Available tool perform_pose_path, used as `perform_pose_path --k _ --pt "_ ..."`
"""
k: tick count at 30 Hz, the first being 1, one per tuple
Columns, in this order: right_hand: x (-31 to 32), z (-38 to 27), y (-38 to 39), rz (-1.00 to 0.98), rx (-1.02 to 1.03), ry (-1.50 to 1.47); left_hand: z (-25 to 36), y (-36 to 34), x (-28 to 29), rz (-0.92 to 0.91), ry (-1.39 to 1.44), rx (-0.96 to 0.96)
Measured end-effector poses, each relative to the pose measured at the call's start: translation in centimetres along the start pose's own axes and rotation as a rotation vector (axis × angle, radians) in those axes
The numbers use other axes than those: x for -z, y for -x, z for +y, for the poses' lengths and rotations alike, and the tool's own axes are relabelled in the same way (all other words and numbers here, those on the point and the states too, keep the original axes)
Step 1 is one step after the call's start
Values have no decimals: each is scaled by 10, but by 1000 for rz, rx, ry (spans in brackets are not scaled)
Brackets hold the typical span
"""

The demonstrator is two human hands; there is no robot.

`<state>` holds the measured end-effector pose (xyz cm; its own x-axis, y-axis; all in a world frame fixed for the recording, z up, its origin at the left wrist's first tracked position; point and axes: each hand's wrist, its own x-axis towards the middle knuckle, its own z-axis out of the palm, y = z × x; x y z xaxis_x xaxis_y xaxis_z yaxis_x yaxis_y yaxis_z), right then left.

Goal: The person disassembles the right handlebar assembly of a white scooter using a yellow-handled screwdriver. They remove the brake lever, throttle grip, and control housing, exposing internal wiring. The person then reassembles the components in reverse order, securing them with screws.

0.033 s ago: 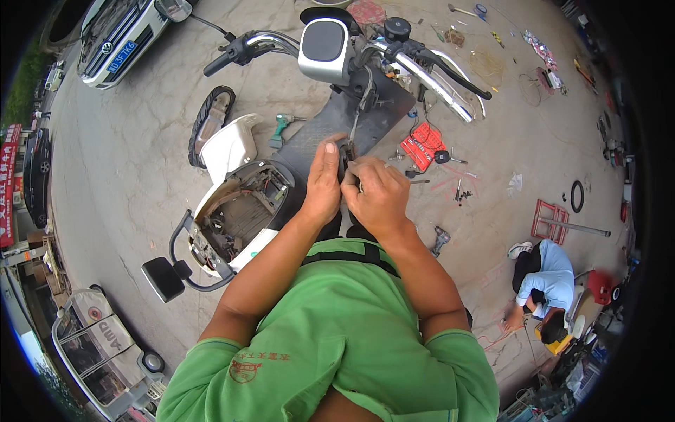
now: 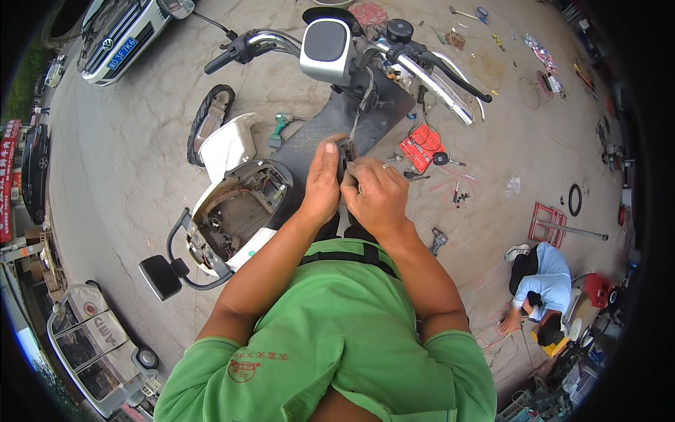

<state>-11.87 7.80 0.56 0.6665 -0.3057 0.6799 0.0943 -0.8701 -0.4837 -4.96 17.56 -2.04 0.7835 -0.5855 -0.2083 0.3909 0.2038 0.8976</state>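
Note:
Over the footboard [image 2: 309, 137] of a partly stripped electric scooter, my two hands meet in front of my belt. My left hand [image 2: 323, 186] is closed around a small dark part [image 2: 344, 158], thumb pointing up. The fingers of my right hand [image 2: 377, 190] are bent and pinch at that part's right side; their tips are hidden. A bundle of wires [image 2: 361, 112] runs from the steering column down to the part. Beyond it are the handlebar [image 2: 432, 81] and the white front housing [image 2: 326, 50]. The scooter's open rear body [image 2: 239, 204] lies to my left.
A green power drill [image 2: 280, 131], a black seat [image 2: 212, 116] and a white body panel [image 2: 228, 148] lie left of the footboard. Right of it are a red tool case [image 2: 422, 146] and another drill [image 2: 439, 240]. A person [image 2: 545, 278] crouches at the right. A white car [image 2: 126, 39] stands far left.

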Motion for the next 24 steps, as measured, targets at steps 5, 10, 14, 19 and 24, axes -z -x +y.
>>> perform_pose_path --k 5,10,14,19,24 --pt "8 1 -13 -86 -121 -109 6 -2 -1 18 43 16" --pt "15 -1 -19 -239 -541 -414 16 -2 -2 23 161 131" --pt "19 1 -28 -316 -593 -500 26 -1 -3 34 257 237" --pt "19 5 -30 -332 -557 -536 33 0 -2 -6 280 288" --pt "19 12 -30 -390 -537 -527 32 -2 6 -111 333 306"
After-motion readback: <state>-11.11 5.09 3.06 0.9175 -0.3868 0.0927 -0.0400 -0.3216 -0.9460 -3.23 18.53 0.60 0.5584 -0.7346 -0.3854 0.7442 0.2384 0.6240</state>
